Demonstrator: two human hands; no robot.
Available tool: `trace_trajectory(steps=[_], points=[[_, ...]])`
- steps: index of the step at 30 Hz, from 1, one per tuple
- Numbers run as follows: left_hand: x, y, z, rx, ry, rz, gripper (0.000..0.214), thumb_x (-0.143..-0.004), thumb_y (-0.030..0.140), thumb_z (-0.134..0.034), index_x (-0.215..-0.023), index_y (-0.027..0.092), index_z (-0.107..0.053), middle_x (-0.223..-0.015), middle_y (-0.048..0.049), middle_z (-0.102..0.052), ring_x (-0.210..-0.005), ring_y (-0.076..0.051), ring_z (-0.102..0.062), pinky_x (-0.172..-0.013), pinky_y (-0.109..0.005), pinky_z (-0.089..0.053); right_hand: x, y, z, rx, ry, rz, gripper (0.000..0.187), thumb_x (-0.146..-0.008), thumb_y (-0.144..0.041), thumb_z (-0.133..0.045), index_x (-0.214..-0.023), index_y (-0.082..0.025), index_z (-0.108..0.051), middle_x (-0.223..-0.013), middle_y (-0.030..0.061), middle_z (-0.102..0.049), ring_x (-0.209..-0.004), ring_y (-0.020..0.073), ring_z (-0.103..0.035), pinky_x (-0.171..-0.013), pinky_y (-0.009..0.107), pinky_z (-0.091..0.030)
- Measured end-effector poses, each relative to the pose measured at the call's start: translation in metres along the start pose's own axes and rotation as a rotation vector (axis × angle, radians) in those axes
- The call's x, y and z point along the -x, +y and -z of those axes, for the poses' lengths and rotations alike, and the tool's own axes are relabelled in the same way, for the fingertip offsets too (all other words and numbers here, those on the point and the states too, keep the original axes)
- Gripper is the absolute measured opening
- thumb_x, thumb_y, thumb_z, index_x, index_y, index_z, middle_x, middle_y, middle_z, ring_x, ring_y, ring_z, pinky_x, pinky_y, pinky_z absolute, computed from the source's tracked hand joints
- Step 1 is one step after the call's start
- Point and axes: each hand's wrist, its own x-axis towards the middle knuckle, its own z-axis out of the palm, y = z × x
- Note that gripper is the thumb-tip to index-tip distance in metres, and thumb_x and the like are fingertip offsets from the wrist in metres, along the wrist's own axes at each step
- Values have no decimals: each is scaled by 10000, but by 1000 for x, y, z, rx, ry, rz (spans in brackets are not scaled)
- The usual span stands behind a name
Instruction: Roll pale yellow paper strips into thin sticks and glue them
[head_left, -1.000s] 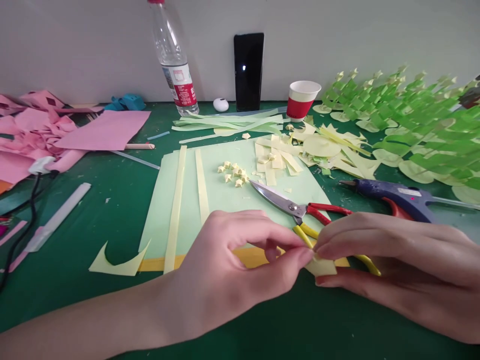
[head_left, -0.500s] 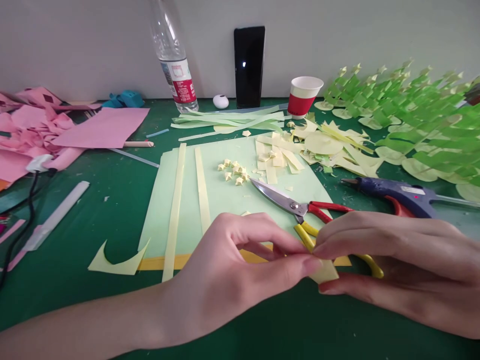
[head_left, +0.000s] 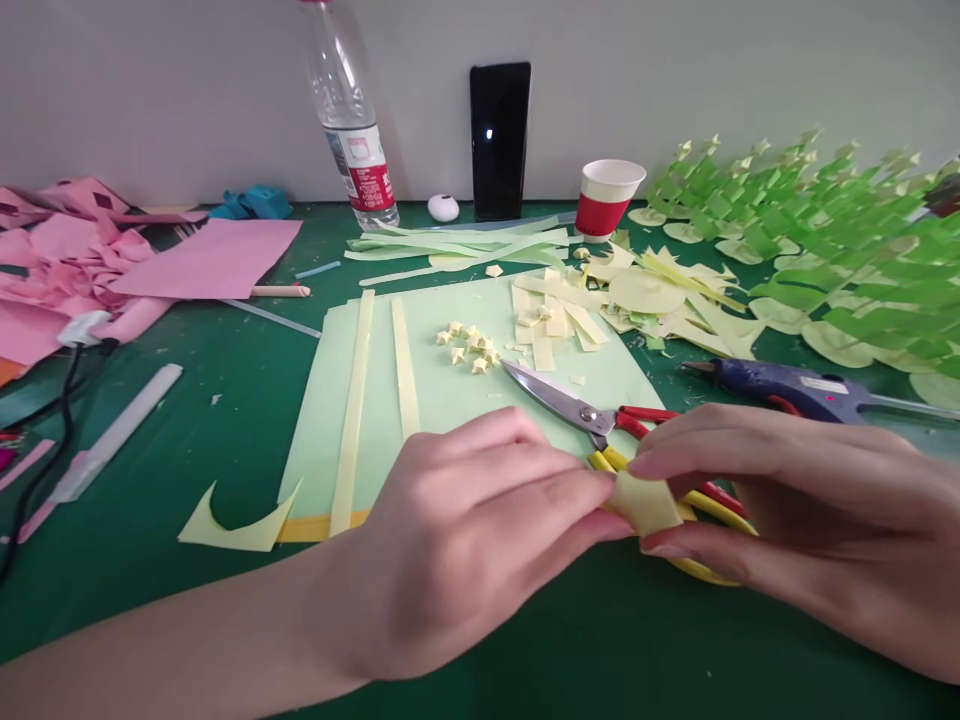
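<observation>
Both hands meet low in the middle of the view over the green table (head_left: pixel 225 400). My left hand (head_left: pixel 465 540) and my right hand (head_left: pixel 795 510) each pinch a small folded piece of pale yellow paper (head_left: pixel 643 503) between thumb and fingers. Just behind the hands lie scissors (head_left: pixel 570 405) with red and yellow handles, their blades pointing back left across a light green sheet (head_left: pixel 450 390). On that sheet lie two long pale yellow strips (head_left: pixel 405 370), a cluster of tiny folded yellow stars (head_left: pixel 469 345) and several short cut strips (head_left: pixel 551 320).
A blue glue gun (head_left: pixel 795 388) lies right of the scissors. Green paper leaf pieces (head_left: pixel 825 230) fill the back right. A red paper cup (head_left: pixel 606 200), a black phone (head_left: pixel 499 140), a water bottle (head_left: pixel 352 120) stand at the wall. Pink paper scraps (head_left: pixel 75 260) lie left.
My left hand's fingers have curled over and rolled toward the paper piece. The yellow piece has turned upward between both pinches and risen a little.
</observation>
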Motion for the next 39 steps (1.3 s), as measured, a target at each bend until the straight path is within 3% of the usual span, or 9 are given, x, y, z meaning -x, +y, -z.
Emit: trace_trajectory(steps=[5, 11, 26, 33, 39], points=[[-1, -2, 1, -146, -3, -51, 118, -849, 154, -626, -750, 92, -639, -646, -27, -678, -593, -134, -562, -527, -241, -503, -4, -2, 1, 2, -52, -8, 79, -863, -197, -615, -924, -213, -568, -731, -11, -651, -617, 86, -636, -586, 120, -546], [7, -1, 0, -255, 28, -110, 120, -894, 150, -555, -788, 122, -604, -661, -14, -665, -604, -137, -573, -518, -249, -481, -5, -3, -1, -29, 24, 20, 141, -808, -145, -667, -905, -213, -590, -699, -13, -665, -621, 117, -659, -545, 125, -560], [6, -1, -3, -263, 10, -133, 183, -892, 125, -533, -721, 112, -598, -627, -33, -653, -564, -150, -542, -511, -283, -489, -9, -2, 2, 75, 28, 121, 92, -844, -185, -643, -887, -183, -562, -659, -20, -654, -603, 83, -649, -589, 67, -541], [10, -4, -5, -282, 15, -165, 86, -868, 112, -543, -792, 125, -580, -662, -21, -629, -613, -152, -526, -533, -282, -482, -4, 0, 3, 161, -32, 87, 84, -927, -313, -524, -943, -230, -518, -701, -37, -638, -599, 72, -637, -603, 98, -550], [14, -6, -8, -278, 16, -201, 98, -856, 95, -512, -796, 129, -582, -662, -25, -617, -617, -155, -517, -567, -291, -505, -4, 2, 2, 82, -1, 116, 77, -882, -276, -593, -899, -209, -557, -711, -24, -673, -644, 92, -666, -663, 101, -564]])
